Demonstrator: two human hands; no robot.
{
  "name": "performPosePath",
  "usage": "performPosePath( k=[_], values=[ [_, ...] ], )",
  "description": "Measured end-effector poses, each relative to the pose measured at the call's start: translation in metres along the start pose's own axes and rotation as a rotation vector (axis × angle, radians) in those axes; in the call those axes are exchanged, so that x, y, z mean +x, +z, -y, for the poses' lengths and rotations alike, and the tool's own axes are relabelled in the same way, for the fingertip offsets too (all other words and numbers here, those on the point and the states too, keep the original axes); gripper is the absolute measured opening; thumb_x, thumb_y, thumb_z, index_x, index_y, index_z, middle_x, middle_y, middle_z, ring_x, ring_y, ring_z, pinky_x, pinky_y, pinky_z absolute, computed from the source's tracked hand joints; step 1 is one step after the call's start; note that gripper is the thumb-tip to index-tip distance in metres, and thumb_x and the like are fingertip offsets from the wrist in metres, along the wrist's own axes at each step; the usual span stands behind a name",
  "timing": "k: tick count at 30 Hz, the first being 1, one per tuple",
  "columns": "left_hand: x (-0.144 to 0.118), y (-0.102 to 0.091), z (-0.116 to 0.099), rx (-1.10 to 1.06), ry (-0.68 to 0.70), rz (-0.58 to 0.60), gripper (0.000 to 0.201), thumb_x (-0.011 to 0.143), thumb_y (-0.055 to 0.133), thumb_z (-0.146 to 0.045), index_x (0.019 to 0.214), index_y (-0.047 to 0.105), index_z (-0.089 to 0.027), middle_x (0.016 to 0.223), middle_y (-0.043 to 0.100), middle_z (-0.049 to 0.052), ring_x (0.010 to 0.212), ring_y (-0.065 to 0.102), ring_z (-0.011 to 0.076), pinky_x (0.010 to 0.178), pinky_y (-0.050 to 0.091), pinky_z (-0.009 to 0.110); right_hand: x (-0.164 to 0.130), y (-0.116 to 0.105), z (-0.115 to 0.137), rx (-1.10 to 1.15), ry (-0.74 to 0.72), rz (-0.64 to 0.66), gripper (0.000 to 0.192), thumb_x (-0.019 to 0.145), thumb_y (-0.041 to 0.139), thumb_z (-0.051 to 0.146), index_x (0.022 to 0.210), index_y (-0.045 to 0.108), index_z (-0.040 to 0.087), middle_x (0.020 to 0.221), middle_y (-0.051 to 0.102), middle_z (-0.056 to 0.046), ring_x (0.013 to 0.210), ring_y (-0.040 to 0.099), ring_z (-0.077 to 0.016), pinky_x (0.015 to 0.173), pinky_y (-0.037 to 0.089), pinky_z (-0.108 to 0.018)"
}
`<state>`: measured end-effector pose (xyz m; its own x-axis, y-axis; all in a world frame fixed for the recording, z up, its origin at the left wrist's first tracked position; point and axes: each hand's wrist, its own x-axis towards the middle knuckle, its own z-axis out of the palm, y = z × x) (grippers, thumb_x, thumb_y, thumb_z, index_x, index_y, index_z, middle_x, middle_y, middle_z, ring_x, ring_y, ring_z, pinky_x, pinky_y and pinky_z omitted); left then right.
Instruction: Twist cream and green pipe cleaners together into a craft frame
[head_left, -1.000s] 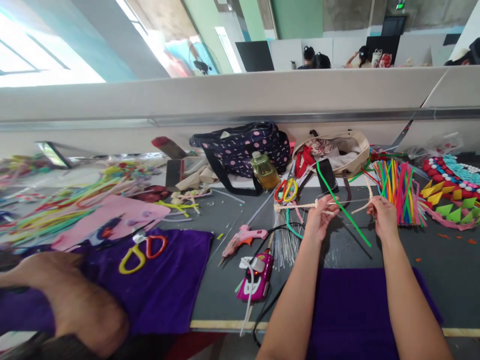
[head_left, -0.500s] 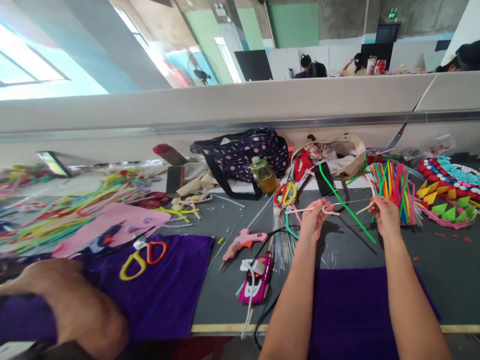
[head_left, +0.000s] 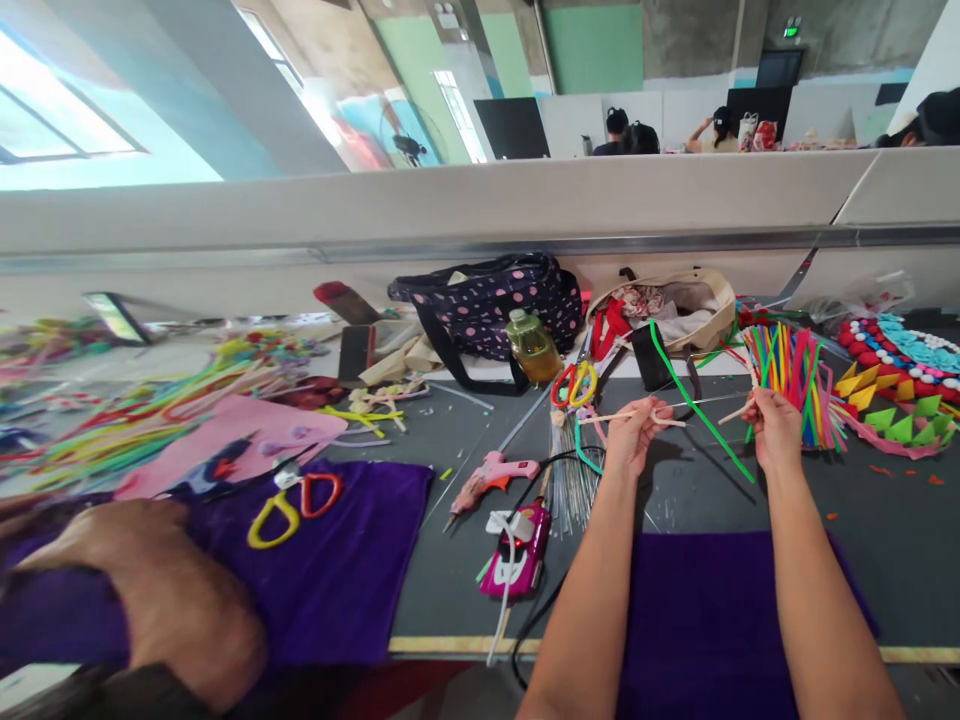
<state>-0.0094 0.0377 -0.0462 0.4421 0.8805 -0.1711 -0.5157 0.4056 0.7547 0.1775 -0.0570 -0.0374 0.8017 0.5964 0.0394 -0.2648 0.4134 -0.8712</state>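
Observation:
My left hand point(head_left: 634, 432) pinches a cream pipe cleaner point(head_left: 670, 421) that sticks out on both sides of the fingers. Facing it, my right hand point(head_left: 775, 425) has its fingertips closed on another cream pipe cleaner point(head_left: 733, 413). A thin metal wire point(head_left: 718, 399) stretches between the two hands. Across that gap slants a bright green pipe cleaner point(head_left: 694, 397); whether it hangs on the wire or is only crossed by it, I cannot tell. Below my forearms lies a purple cloth point(head_left: 705, 610).
Left of my arms are a pink glue gun point(head_left: 491, 480), a magenta car-shaped device point(head_left: 517, 550), wire stems point(head_left: 566, 480) and scissors point(head_left: 576, 384). A co-worker's hand point(head_left: 150, 590) rests at far left. A bottle point(head_left: 534, 350) and bag point(head_left: 487, 305) stand behind; colourful pipe cleaners point(head_left: 799, 375) lie right.
The view has shifted slightly. Both my hands keep their pinch at nearly the same spot, with the right one's cream end showing shorter. The co-worker's hand has moved a little.

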Motion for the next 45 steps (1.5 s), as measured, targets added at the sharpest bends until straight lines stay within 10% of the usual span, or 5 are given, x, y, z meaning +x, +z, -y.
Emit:
performPosePath(
  k=[28,45],
  values=[
    [0.003,0.004,-0.01,-0.197,0.022,0.189,0.03,0.073,0.069,-0.012,0.102,0.062,-0.009,0.097,0.072,0.014,0.092,0.07,0.0228,0.08,0.056,0.03,0.014,0.004,-0.004,0.075,0.104,0.02,0.033,0.056,0.083,0.032,0.082,0.07,0.015,0.064,0.068,0.003,0.049,0.057,-0.005,0.05,0.053,-0.016],
    [0.017,-0.007,-0.005,-0.04,0.2,-0.037,0.038,0.064,0.08,-0.037,0.089,0.069,-0.01,0.075,0.068,0.006,0.064,0.063,0.0121,0.057,0.053,0.023,0.006,0.002,0.003,-0.122,0.097,0.104,0.039,0.061,0.08,0.04,0.09,0.069,0.015,0.072,0.072,-0.001,0.055,0.065,-0.0095,0.046,0.053,-0.016]
  ],
)
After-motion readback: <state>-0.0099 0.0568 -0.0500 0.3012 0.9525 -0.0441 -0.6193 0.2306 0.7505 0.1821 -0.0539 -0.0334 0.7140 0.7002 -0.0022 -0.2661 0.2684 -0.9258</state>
